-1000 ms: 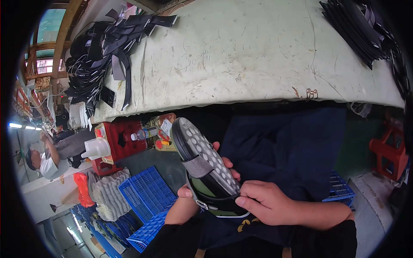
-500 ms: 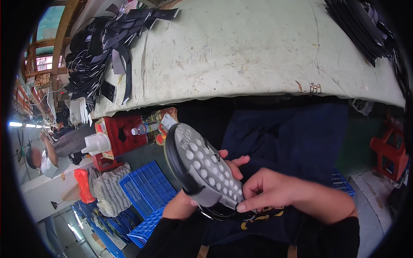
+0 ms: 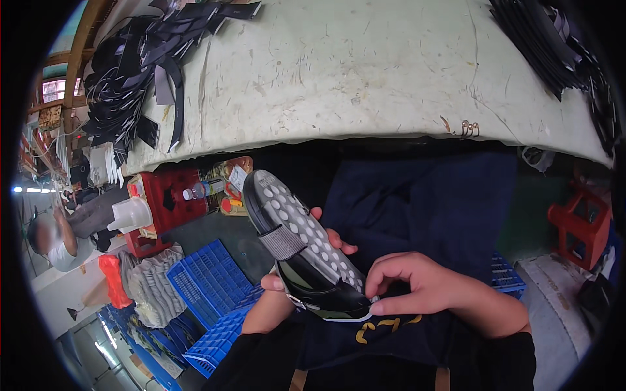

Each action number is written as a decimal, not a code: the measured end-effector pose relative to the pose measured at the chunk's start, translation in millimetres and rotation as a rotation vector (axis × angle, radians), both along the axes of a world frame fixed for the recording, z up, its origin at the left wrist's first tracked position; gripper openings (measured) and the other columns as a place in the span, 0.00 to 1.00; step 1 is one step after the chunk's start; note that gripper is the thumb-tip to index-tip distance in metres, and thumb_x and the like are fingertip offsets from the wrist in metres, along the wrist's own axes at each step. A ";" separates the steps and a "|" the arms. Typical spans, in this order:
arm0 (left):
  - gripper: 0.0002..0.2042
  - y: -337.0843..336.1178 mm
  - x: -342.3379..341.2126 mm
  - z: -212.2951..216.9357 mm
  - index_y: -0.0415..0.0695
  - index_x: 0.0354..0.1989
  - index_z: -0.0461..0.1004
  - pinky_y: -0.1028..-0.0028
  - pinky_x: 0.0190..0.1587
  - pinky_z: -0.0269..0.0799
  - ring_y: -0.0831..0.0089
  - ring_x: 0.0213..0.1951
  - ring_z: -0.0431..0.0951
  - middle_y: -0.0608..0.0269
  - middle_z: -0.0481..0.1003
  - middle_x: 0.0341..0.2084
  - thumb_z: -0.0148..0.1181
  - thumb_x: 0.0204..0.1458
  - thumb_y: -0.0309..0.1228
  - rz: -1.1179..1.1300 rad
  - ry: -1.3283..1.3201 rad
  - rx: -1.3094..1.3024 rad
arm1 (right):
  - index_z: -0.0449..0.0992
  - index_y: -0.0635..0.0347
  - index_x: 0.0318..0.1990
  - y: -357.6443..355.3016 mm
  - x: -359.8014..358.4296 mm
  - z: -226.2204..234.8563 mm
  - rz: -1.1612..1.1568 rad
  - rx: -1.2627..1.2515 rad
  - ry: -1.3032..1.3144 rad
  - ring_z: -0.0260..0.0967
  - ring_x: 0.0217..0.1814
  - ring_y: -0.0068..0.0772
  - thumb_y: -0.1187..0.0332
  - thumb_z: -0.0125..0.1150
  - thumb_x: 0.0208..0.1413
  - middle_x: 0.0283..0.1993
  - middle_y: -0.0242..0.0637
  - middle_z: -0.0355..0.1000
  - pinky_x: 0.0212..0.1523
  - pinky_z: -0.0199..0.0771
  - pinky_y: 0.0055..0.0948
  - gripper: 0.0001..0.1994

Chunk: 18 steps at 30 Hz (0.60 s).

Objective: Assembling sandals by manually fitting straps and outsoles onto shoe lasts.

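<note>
A sandal [image 3: 313, 241] with a grey footbed covered in white round dots and black straps is held tilted in front of my body. A grey textured band crosses its black upper, and a small buckle shows on the lower side. My left hand [image 3: 277, 298] wraps round the sandal from beneath, thumb on the strap side and fingertips past the far edge. At the sandal's lower right end, my right hand [image 3: 417, 287] pinches the edge between thumb and forefinger. The exact spot between those fingertips is hidden.
A worn pale-covered table [image 3: 339, 78] lies ahead, with piles of black strips [image 3: 130, 78] on it. Blue crates [image 3: 208, 280] and a red stool [image 3: 176, 195] bearing bottles stand at left. Another red stool [image 3: 580, 221] is at right. A person [image 3: 62, 234] is far left.
The sandal has turned, so its black straps and buckle side show more. My left thumb has come into sight on the strap side. My right hand stays at the sandal's end.
</note>
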<state>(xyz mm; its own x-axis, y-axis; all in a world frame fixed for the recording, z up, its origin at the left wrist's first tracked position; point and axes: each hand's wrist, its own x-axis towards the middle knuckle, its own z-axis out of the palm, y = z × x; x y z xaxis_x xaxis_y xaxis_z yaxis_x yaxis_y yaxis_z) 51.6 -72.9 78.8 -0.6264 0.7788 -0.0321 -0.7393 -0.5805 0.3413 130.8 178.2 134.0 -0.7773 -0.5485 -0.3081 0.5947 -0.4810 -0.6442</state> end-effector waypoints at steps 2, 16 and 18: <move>0.64 -0.1 0.0 -0.4 0.49 0.77 0.41 0.44 0.71 0.53 0.44 0.64 0.67 0.40 0.67 0.58 0.76 0.29 0.48 0.005 0.013 -0.009 | 0.80 0.63 0.35 -1.5 -0.3 1.1 0.025 0.131 0.138 0.75 0.39 0.21 0.71 0.72 0.55 0.37 0.33 0.76 0.42 0.74 0.21 0.07; 0.63 12.8 2.7 28.0 0.48 0.75 0.46 0.48 0.66 0.63 0.47 0.59 0.71 0.45 0.70 0.53 0.73 0.24 0.50 0.028 0.017 -0.131 | 0.73 0.61 0.45 -0.8 -30.4 -4.6 -0.003 0.364 0.213 0.67 0.45 0.28 0.57 0.75 0.50 0.44 0.37 0.67 0.47 0.70 0.30 0.22; 0.61 12.9 5.3 29.6 0.47 0.74 0.48 0.51 0.65 0.66 0.48 0.59 0.71 0.46 0.70 0.53 0.71 0.25 0.50 0.028 0.047 -0.149 | 0.69 0.62 0.51 -6.1 -36.0 5.5 -0.649 0.277 0.305 0.65 0.53 0.35 0.54 0.69 0.55 0.49 0.42 0.65 0.56 0.67 0.36 0.25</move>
